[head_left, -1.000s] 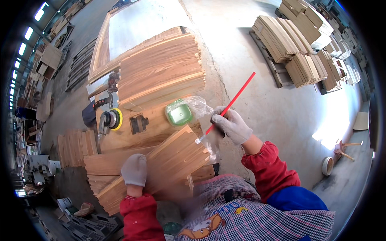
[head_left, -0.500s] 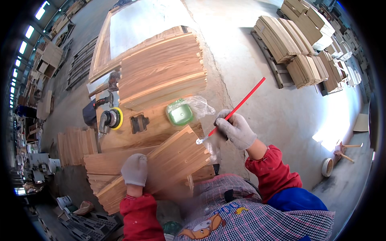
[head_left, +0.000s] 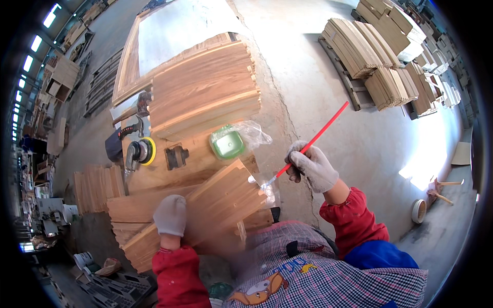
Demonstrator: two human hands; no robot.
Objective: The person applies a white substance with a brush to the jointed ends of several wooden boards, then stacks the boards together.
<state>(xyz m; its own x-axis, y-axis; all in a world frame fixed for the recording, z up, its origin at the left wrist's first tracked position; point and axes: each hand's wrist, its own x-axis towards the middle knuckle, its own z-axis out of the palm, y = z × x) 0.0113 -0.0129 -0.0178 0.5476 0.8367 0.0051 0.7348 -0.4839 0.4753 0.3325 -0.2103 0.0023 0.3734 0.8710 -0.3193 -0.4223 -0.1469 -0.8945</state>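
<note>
My left hand (head_left: 170,215), in a pale work glove, is closed on the edge of a wooden board (head_left: 221,197) with notched ends. The board lies slanted across other boards in front of me. My right hand (head_left: 314,168), also gloved, holds a slim red-handled brush (head_left: 323,128). Its whitish tip is at the board's right notched end, beside a white dab on the wood. Beyond the board stands a green tub (head_left: 227,143) with pale contents and crumpled clear plastic beside it.
A sander (head_left: 140,153) with a yellow rim, a hammer (head_left: 134,128) and a dark metal piece (head_left: 176,157) lie on the bench. Stacked notched panels (head_left: 203,84) rise behind them. Piled boards on a pallet (head_left: 354,87) stand at the far right.
My right hand has moved a little to the right with the brush. The brush tip has shifted right and down along the board's end, and a white dab now shows there. My left hand stays put.
</note>
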